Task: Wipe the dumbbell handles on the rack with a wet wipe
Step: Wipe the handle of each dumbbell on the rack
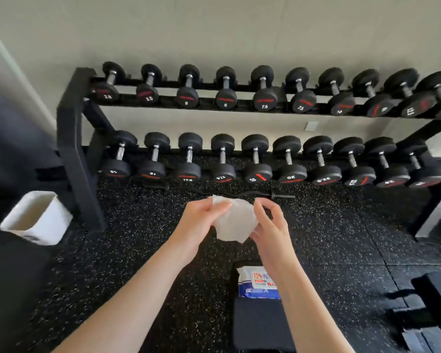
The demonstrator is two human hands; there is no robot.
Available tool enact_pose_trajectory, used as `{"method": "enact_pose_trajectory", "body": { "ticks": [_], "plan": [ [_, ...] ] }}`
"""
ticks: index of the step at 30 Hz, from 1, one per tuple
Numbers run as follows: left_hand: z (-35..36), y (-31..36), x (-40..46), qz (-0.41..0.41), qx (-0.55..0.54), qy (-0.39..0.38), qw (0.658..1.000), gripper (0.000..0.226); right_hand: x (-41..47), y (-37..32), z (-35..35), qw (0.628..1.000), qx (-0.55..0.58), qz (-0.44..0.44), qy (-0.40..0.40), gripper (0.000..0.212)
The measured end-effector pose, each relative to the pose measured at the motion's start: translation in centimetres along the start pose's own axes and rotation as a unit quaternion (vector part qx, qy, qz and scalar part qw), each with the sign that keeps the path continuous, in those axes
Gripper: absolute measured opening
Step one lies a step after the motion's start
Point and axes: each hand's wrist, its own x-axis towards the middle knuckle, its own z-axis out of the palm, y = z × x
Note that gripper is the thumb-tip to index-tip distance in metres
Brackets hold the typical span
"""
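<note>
Together, both hands' fingers (220,205) pinch one wet wipe (236,225); two rack (71,138) tiers, ten dumbbells (264,89) each.

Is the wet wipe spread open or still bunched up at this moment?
Partly spread. The wet wipe hangs as a loose crumpled sheet between the left hand and right hand, each pinching an upper edge; not flat.

Head view, looking down, rack (71,149) near

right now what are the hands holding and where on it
Both hold one wet wipe, clear of the rack: left hand pinches its upper left edge, right hand its right edge.
</note>
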Motion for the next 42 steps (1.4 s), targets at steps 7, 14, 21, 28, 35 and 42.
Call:
{"method": "enact_pose_trajectory", "body": {
  "ticks": [7, 14, 21, 28, 35, 42],
  "plan": [
    [-10.7, 6.1, -2.7, 0.096, 0.012, 0.080, 0.992, 0.022, 0.1, -4.0, 11.7, 0.985, -0.081, -0.079, -0.128, 0.017],
    [-24.6, 9.4, -2.7, 0.155, -0.025, 0.180, 0.971, 0.013, 1.9, -4.2, 26.5, 0.971, -0.132, -0.119, -0.159, 0.022],
    [-38.4, 11.6, -1.1, 0.207, -0.004, 0.227, 0.952, 0.008, 3.7, -2.0, 40.1, 0.954, -0.166, -0.111, -0.224, 0.025],
    [-44.7, 13.5, 2.4, 0.185, -0.044, 0.234, 0.953, 0.009, 8.4, -0.6, 47.5, 0.928, -0.282, -0.148, -0.194, 0.023],
    [-45.7, 14.4, 10.6, 0.144, -0.073, 0.232, 0.959, 0.010, 17.1, -1.2, 49.1, 0.930, -0.291, -0.135, -0.180, 0.008],
    [-44.7, 16.7, 22.1, 0.114, -0.092, 0.228, 0.963, 0.019, 28.5, -3.7, 48.9, 0.955, -0.191, -0.082, -0.210, 0.012]
  ]
}}
